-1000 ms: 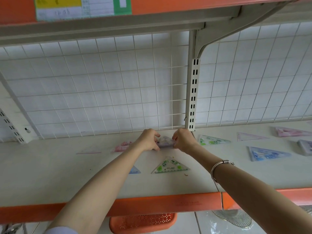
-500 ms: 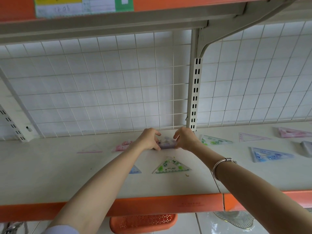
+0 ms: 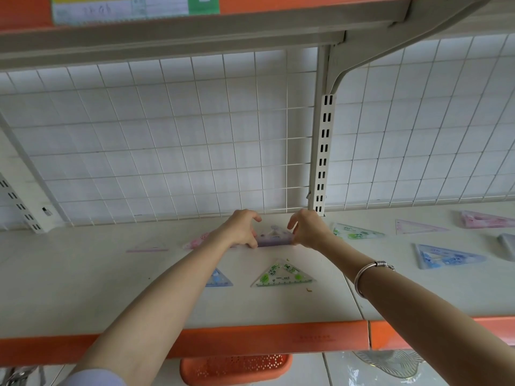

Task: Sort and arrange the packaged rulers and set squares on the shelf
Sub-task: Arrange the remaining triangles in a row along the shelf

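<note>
**Set squares: a purple one held at the back of the shelf**

Both hands work at the foot of the slotted upright post (image 3: pixel 322 151), which serves as the landmark. The purple set square (image 3: pixel 274 237) lies just left of the post's base, close to the wire grid (image 3: pixel 167 149), with its long edge toward the person. The left hand (image 3: pixel 241 231) pinches its left corner and the right hand (image 3: pixel 308 229) pinches its right corner. The fingers of both arch over the piece, and whether it rests fully on the shelf (image 3: pixel 83 288) or is slightly lifted cannot be told.

Nearer the person than the post lies a green set square (image 3: pixel 282 274). Left of it is a small blue set square (image 3: pixel 220 279), partly hidden by the left forearm. Further left of the post, a pink set square (image 3: pixel 196 241) shows behind the left wrist. Right of the post lie a green packaged set square (image 3: pixel 355 232), a larger blue one (image 3: pixel 448 256) and pink pieces beyond.

The step in hand looks like squaring the purple piece into its place in the back row. Most pieces lie scattered, so the sorting seems far from finished. The next move likely calls for letting go cleanly so the thin plastic does not skid. One hand would then reach back toward the person for the green set square, getting a fingertip under its flat edge to lift it.
</note>
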A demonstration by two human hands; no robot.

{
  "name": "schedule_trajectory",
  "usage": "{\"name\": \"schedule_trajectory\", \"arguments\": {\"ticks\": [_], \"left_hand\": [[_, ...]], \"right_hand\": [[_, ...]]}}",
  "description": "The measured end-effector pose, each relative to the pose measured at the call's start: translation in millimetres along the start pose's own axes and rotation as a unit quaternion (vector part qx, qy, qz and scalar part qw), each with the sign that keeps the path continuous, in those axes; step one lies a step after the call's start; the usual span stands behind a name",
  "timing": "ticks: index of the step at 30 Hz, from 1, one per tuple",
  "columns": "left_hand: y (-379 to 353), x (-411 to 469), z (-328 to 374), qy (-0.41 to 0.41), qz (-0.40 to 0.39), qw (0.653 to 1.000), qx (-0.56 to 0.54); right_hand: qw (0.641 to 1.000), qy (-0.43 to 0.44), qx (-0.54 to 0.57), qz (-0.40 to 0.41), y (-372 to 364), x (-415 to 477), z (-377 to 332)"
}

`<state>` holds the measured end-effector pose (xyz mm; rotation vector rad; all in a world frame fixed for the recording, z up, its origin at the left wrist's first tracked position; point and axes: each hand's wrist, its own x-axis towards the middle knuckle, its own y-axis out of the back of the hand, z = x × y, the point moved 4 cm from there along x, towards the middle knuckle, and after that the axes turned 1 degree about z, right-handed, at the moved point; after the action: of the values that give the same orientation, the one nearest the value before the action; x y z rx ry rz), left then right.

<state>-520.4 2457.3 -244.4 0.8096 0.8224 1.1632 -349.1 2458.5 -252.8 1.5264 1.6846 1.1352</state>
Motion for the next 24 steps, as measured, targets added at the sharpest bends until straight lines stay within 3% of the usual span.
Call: {"name": "schedule_trajectory", "arguments": {"ticks": [15,20,24], "left_hand": [[3,-8,0,-0.029,0.014,0.999,-0.005],[13,-24,2,-0.085,0.057,0.995,-0.020],[16,-38,8,-0.109,0.045,0.993,-0.015]], "right_hand": [[1.000,-0.011,0.023,-0.015,6,-9,5],[0.999,-0.007,0.038,0.021,16,-20,8],[0.998,0.018,0.051,0.033,19,-32,2]]}}
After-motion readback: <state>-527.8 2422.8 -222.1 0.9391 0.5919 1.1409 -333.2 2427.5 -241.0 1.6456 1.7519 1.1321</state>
